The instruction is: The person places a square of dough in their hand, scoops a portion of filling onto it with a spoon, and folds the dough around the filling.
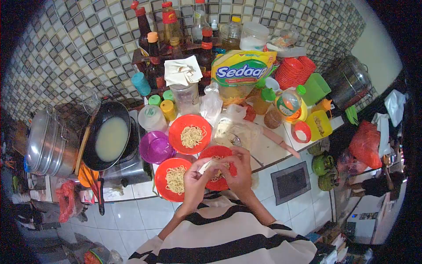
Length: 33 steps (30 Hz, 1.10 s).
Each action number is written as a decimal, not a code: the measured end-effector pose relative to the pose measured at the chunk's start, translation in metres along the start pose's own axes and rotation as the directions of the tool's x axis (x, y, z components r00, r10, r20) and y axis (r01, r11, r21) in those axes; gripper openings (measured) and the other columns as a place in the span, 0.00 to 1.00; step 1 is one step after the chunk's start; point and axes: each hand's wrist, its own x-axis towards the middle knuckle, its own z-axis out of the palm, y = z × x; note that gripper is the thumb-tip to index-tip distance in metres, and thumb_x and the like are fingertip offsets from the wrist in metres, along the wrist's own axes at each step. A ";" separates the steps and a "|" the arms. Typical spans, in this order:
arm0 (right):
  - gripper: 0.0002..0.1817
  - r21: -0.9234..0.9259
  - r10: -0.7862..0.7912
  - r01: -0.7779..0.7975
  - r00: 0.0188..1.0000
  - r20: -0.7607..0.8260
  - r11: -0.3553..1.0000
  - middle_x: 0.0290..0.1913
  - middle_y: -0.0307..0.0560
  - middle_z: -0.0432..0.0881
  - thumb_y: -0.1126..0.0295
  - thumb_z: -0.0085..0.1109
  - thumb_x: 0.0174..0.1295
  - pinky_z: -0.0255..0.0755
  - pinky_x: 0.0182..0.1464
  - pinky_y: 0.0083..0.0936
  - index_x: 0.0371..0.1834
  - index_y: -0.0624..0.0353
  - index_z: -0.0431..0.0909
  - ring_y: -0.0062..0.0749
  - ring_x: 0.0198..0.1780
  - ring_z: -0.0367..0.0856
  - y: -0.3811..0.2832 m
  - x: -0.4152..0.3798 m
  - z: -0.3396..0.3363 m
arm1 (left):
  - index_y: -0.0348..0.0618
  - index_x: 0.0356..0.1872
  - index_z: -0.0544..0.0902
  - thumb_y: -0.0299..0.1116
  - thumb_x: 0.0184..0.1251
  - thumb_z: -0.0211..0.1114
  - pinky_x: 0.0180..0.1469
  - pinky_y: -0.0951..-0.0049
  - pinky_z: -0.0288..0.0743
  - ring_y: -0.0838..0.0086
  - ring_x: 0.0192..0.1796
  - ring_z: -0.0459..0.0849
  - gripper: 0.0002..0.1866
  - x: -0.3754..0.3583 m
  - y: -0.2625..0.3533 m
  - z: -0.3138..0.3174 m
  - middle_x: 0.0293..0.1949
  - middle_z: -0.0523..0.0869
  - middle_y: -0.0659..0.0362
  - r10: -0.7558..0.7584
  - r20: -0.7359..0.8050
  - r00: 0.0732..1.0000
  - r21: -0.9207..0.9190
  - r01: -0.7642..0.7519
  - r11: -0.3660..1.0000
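Both hands are held together over a red bowl [210, 152] with noodles at the counter's front edge. My left hand [196, 181] pinches one side of a small whitish piece [210, 165], and my right hand [238, 173] has its fingers on the other side. What exactly the piece is cannot be made out. Beside my left hand stands a second red bowl [163, 188] of noodles. Behind it a third red bowl [179, 124] also holds noodles. A purple bowl [157, 147] sits to the left of these.
On the left, a black wok [89, 152] with pale liquid is on the stove, beside a steel pot [50, 143]. A knife [281, 141] lies right of a clear plastic bag [239, 132]. Bottles, jars and a yellow Sedaap pack [241, 68] stand behind.
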 end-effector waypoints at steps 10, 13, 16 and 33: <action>0.09 0.098 0.084 -0.088 0.995 0.044 0.991 0.47 0.51 0.66 0.72 0.63 0.47 0.62 0.53 0.32 0.31 0.59 0.75 0.41 0.50 0.67 0.004 0.000 0.006 | 0.33 0.44 0.74 0.23 0.61 0.56 0.44 0.79 0.76 0.78 0.39 0.80 0.10 0.003 -0.006 -0.003 0.38 0.81 0.56 -0.027 -0.036 0.999 -0.073 0.024 0.997; 0.09 0.138 0.108 -0.113 0.993 0.050 0.984 0.46 0.50 0.67 0.72 0.63 0.47 0.62 0.53 0.31 0.31 0.60 0.75 0.40 0.51 0.67 0.002 0.000 0.008 | 0.34 0.40 0.74 0.24 0.61 0.55 0.44 0.75 0.77 0.74 0.40 0.80 0.07 0.002 -0.003 -0.002 0.36 0.81 0.55 -0.035 -0.062 0.997 -0.079 0.030 0.996; 0.09 0.117 0.097 -0.107 0.992 0.083 0.987 0.47 0.51 0.67 0.68 0.62 0.48 0.63 0.53 0.33 0.31 0.59 0.76 0.42 0.50 0.68 -0.002 0.001 0.007 | 0.34 0.41 0.75 0.24 0.61 0.56 0.42 0.79 0.76 0.78 0.37 0.80 0.08 0.003 -0.003 -0.003 0.36 0.81 0.57 -0.022 -0.059 0.998 -0.067 0.018 0.998; 0.04 0.157 0.086 -0.094 0.994 0.060 0.983 0.45 0.51 0.67 0.76 0.57 0.51 0.64 0.50 0.29 0.29 0.62 0.73 0.38 0.49 0.69 -0.012 0.007 -0.003 | 0.36 0.32 0.78 0.25 0.56 0.61 0.31 0.85 0.69 0.86 0.30 0.76 0.05 0.047 0.073 -0.028 0.28 0.81 0.64 0.240 0.094 0.966 0.557 -0.251 0.792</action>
